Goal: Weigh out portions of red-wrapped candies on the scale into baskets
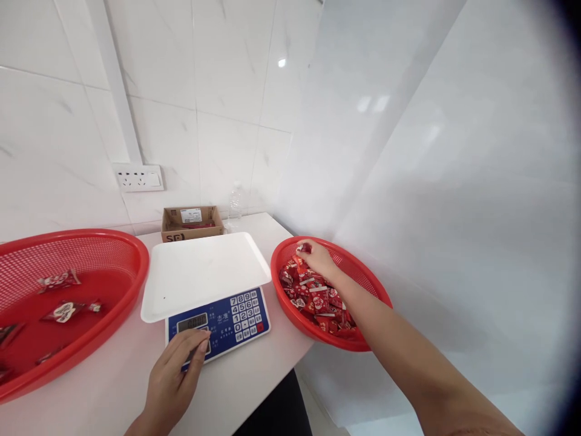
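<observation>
My right hand [318, 259] reaches over the red basket [381, 293] on the right. Its thumb and fingers pinch a small dark red wrapped candy [305, 247]. Below that hand, the basket holds a pile of red candy packets [318, 300] with white and gold print. Over the front panel of a blue digital scale [222, 324], my left hand [177, 369] has its fingers and thumb drawn together, and I see nothing between them. Those fingers partly cover the displays. The white weighing tray [204, 272] bears no candy.
A larger red basket [140, 260] at the left contains several wrapped candies [63, 310]. Behind the scale stand a cardboard box [193, 224] and a clear plastic bottle [235, 206]. A power socket [138, 178] is on the tiled wall. The white table's [254, 381] front edge runs diagonally.
</observation>
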### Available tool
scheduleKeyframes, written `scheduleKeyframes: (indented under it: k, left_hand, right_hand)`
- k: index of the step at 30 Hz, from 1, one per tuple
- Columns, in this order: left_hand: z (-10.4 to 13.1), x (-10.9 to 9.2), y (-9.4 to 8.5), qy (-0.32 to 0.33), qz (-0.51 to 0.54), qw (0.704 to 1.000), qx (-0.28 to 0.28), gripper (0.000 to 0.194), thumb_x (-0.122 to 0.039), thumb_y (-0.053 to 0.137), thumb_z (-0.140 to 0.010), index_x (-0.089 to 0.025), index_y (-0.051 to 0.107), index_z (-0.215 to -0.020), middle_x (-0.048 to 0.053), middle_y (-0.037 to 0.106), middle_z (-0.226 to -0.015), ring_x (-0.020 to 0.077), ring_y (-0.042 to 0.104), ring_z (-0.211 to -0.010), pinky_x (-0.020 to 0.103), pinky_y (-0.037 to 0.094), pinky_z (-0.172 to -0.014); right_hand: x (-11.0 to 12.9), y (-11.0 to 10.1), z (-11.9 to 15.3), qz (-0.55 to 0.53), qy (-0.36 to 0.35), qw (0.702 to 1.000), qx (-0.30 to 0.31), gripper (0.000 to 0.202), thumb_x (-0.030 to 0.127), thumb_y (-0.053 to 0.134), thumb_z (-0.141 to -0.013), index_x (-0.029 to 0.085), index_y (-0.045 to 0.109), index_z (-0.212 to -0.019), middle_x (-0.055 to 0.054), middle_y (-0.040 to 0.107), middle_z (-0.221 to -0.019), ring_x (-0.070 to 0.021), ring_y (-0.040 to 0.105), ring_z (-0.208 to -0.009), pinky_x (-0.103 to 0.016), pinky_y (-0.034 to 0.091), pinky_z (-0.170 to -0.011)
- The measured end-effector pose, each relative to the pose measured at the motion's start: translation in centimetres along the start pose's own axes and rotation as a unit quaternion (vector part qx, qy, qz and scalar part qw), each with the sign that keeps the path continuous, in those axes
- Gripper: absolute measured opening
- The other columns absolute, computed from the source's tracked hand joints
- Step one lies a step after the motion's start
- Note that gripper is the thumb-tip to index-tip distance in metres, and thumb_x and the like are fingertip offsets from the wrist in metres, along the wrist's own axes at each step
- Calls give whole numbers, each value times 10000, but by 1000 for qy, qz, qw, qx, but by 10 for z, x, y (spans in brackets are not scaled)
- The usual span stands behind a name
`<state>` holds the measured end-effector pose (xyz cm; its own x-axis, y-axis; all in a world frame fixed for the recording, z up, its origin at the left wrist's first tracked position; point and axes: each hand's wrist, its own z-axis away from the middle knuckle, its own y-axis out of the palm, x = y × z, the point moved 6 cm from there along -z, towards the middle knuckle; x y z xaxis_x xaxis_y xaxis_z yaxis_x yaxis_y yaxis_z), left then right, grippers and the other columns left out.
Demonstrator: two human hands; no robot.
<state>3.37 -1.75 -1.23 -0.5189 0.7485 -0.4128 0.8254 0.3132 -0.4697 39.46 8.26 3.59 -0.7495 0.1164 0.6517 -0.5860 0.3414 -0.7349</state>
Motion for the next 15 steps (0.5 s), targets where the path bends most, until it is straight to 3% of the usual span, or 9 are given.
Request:
scheduleKeyframes:
  k: [2,4,10,15]
  left_hand:
    - [-1,-1,-2,1,6,1000,-6,137,-246,507,-854,-210,620,-921,35,690,-833,158,661,-771,244,545,-700]
    - [-1,-2,-3,0,14,1000,-8,131,-211,511,-847,-210,617,-924,36,688,-832,159,658,-781,251,545,-703]
    - [-3,0,-5,-18,26,999,-12,142,-156,503,-845,-198,606,-934,45,679,-839,161,646,-793,272,544,-700]
    - [-4,5,-10,-42,26,998,-26,143,-142,502,-846,-194,603,-934,42,671,-848,154,635,-807,271,534,-719]
  right_hand:
    - [21,-7,-2,-55,-12,998,-21,258,254,556,-802,218,571,-1058,-33,642,-1079,-175,589,-1006,-345,434,-908]
    - [45,0,-2,-112,-26,993,-8,301,277,549,-800,219,548,-1095,-33,639,-1086,-165,598,-995,-318,463,-868]
    - [113,71,6,-222,-18,966,133,352,252,584,-774,224,536,-1121,-25,664,-923,-123,642,-660,-225,501,-518]
    - [146,114,14,-255,-2,940,228,469,258,601,-794,196,468,-1240,-60,670,-953,-109,644,-637,-214,511,-532]
